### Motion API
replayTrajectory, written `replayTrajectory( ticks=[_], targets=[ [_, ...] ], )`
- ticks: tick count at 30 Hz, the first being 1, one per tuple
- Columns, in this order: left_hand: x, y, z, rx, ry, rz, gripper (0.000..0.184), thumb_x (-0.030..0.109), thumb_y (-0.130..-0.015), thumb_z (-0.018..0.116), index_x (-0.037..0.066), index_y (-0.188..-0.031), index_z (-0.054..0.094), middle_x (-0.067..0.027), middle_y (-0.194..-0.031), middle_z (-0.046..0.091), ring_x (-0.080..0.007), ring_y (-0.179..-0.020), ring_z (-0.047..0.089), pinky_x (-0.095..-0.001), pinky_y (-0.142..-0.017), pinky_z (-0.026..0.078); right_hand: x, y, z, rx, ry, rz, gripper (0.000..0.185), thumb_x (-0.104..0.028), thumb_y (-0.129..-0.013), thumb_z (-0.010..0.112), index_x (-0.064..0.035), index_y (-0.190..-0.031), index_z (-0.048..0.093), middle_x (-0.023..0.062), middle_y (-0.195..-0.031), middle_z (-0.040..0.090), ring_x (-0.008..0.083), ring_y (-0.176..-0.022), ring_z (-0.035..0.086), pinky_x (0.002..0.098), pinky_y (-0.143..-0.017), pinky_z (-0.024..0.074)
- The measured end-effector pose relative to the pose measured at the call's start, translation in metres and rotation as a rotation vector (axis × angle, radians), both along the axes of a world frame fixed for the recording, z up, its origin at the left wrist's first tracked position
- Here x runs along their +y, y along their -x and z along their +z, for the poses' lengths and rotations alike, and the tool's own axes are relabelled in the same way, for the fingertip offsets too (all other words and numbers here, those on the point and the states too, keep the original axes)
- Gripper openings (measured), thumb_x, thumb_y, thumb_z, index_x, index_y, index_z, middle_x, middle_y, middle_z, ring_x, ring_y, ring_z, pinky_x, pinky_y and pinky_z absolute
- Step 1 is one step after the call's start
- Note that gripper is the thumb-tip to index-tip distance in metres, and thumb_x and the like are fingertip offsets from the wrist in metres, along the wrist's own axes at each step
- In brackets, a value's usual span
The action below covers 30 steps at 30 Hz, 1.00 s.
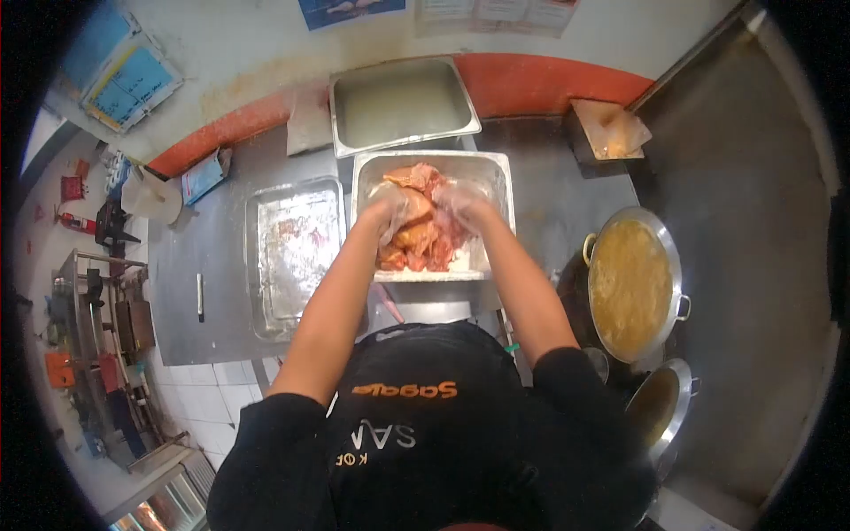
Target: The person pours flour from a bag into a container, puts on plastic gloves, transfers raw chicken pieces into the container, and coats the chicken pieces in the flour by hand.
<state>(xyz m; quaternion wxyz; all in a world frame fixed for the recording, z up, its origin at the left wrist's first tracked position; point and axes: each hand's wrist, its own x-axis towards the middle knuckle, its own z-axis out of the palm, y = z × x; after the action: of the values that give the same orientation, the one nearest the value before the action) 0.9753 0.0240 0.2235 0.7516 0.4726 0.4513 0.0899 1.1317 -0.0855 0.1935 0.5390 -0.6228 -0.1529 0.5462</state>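
Raw chicken pieces [420, 239] lie heaped in a deep metal pan [431, 276], with white powder around them. My left hand [397, 214], in a clear plastic glove, is at the left side of the heap, its fingers bent against an orange-pink piece. On the right side of the heap is my right hand [465, 208], also gloved; its fingers are blurred among the chicken and powder, and what they hold, if anything, cannot be made out.
Behind the pan stands a metal tray of cloudy liquid [405, 111]. An empty-looking shallow tray [257, 265] and a marker [200, 296] lie left. Right are a large pot of yellowish liquid [630, 288], a second pot [657, 407] and a plastic-lined container [611, 130].
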Motion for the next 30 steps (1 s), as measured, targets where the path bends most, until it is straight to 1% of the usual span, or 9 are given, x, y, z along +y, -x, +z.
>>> replayTrajectory(
  ticks=[5, 10, 12, 13, 14, 17, 20, 24, 30],
  targets=[
    [0.005, 0.026, 0.009, 0.17, -0.991, -0.563, 0.039, 0.015, -0.084, 0.05, -0.005, -0.117, 0.059, -0.0266, -0.121, 0.059, -0.0327, -0.11, 0.06, -0.0413, -0.09, 0.048, -0.022, -0.008, 0.04, -0.597, 0.332, 0.369, 0.033, -0.031, -0.076, 0.066, 0.0011, -0.082, 0.068, 0.0178, -0.078, 0.067, 0.0236, -0.073, 0.064, 0.0393, -0.063, 0.0485],
    [0.021, 0.016, 0.009, 0.565, -1.147, -1.039, 0.035, 0.014, -0.084, 0.046, -0.002, -0.111, 0.062, -0.0268, -0.109, 0.063, -0.0345, -0.101, 0.062, -0.0445, -0.079, 0.049, -0.017, -0.029, 0.048, -1.261, 0.393, 0.549, 0.031, -0.031, -0.086, 0.059, -0.0018, -0.095, 0.067, 0.0132, -0.086, 0.068, 0.0229, -0.069, 0.062, 0.0379, -0.063, 0.0502],
    [0.008, 0.002, 0.01, 0.281, -0.463, -0.345, 0.03, 0.015, -0.084, 0.05, -0.004, -0.1, 0.067, -0.0236, -0.098, 0.067, -0.033, -0.09, 0.065, -0.0433, -0.073, 0.049, -0.007, -0.037, -0.013, -0.321, 0.236, -0.095, 0.029, -0.032, -0.089, 0.057, -0.0038, -0.091, 0.065, 0.0122, -0.082, 0.066, 0.0248, -0.065, 0.061, 0.038, -0.06, 0.0495],
    [0.02, -0.008, -0.01, 0.371, -0.728, -0.49, 0.028, 0.014, -0.083, 0.053, -0.004, -0.098, 0.068, -0.0206, -0.096, 0.068, -0.0301, -0.086, 0.064, -0.0408, -0.071, 0.049, 0.004, -0.035, -0.032, -0.179, 0.115, -0.171, 0.025, -0.031, -0.092, 0.055, -0.0083, -0.086, 0.064, 0.0091, -0.082, 0.063, 0.0218, -0.07, 0.061, 0.0362, -0.061, 0.0484],
    [0.032, -0.018, -0.03, 0.477, -1.009, -0.604, 0.026, 0.014, -0.082, 0.056, -0.004, -0.096, 0.069, -0.0176, -0.094, 0.068, -0.0272, -0.081, 0.064, -0.0383, -0.069, 0.049, 0.014, -0.031, -0.028, -0.181, 0.109, -0.168, 0.025, -0.031, -0.092, 0.055, -0.0083, -0.086, 0.064, 0.0091, -0.082, 0.063, 0.0218, -0.07, 0.061, 0.0362, -0.061, 0.0484],
    [0.024, -0.028, -0.016, -0.067, -0.153, 0.007, 0.014, 0.017, -0.081, 0.067, 0.005, -0.087, 0.068, -0.0103, -0.088, 0.066, -0.0216, -0.074, 0.061, -0.0351, -0.062, 0.048, 0.042, -0.025, -0.057, -0.156, 0.065, -0.115, 0.021, -0.029, -0.093, 0.054, -0.0095, -0.094, 0.062, 0.0087, -0.093, 0.061, 0.0156, -0.086, 0.059, 0.0335, -0.07, 0.0482],
    [0.044, -0.025, -0.058, 0.1, -0.047, 0.007, 0.015, 0.019, -0.08, 0.068, 0.006, -0.088, 0.069, -0.0107, -0.087, 0.066, -0.0214, -0.076, 0.061, -0.0342, -0.064, 0.049, 0.063, -0.025, -0.098, 0.024, -0.027, -0.251, 0.02, -0.027, -0.093, 0.057, -0.0086, -0.099, 0.061, 0.0078, -0.09, 0.062, 0.0155, -0.086, 0.059, 0.0318, -0.072, 0.0481],
    [0.057, -0.017, -0.077, 0.112, -0.283, -0.245, 0.023, 0.022, -0.083, 0.064, 0.004, -0.096, 0.07, -0.018, -0.094, 0.068, -0.0283, -0.08, 0.065, -0.0377, -0.067, 0.05, 0.025, -0.006, 0.015, 0.078, -0.051, -0.098, 0.018, -0.025, -0.091, 0.061, -0.0074, -0.096, 0.062, 0.0062, -0.088, 0.062, 0.0162, -0.083, 0.059, 0.0303, -0.073, 0.0476],
    [0.047, -0.005, -0.003, 0.577, -1.086, -1.04, 0.035, 0.03, -0.078, 0.063, 0.002, -0.099, 0.067, -0.0261, -0.097, 0.064, -0.0385, -0.089, 0.064, -0.0463, -0.078, 0.048, -0.017, -0.019, 0.044, -0.783, 0.385, 0.292, 0.031, -0.031, -0.083, 0.07, -0.0002, -0.086, 0.068, 0.0117, -0.085, 0.067, 0.0185, -0.076, 0.061, 0.0366, -0.068, 0.05]
  ],
)
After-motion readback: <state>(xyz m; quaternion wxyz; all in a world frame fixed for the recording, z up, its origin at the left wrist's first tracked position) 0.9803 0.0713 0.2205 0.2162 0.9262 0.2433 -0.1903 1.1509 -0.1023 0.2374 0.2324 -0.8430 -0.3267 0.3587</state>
